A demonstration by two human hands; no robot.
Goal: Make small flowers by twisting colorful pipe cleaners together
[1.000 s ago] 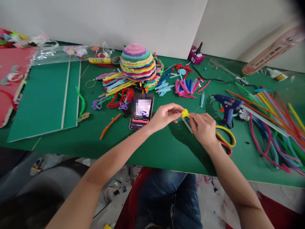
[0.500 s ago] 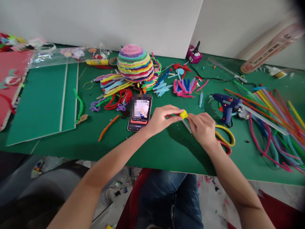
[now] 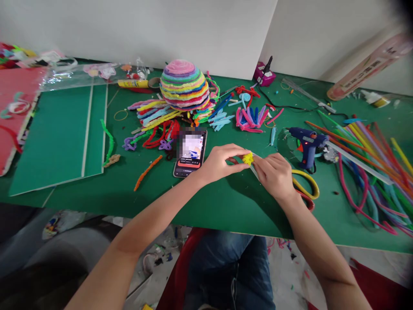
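Note:
Both hands meet over the green table [image 3: 226, 202] in front of me. My left hand [image 3: 221, 162] pinches a small coiled yellow pipe cleaner [image 3: 248, 159] between thumb and fingers. My right hand [image 3: 275, 175] is closed around the same yellow piece from the right side, fingers pressed on it. A pale glue stick [image 3: 254, 170] lies on the table just under the hands. A phone [image 3: 190, 153] with a lit screen rests just left of my left hand.
A striped pipe-cleaner dome [image 3: 184, 86] with loose coloured pieces stands behind the phone. A blue glue gun [image 3: 306, 144], yellow and red scissors [image 3: 306, 186] and several long pipe cleaners [image 3: 371, 159] lie to the right. Green boards [image 3: 58, 137] lie on the left.
The yellow coil has been turned and lowered slightly between my fingers. Both hands stay in almost the same place.

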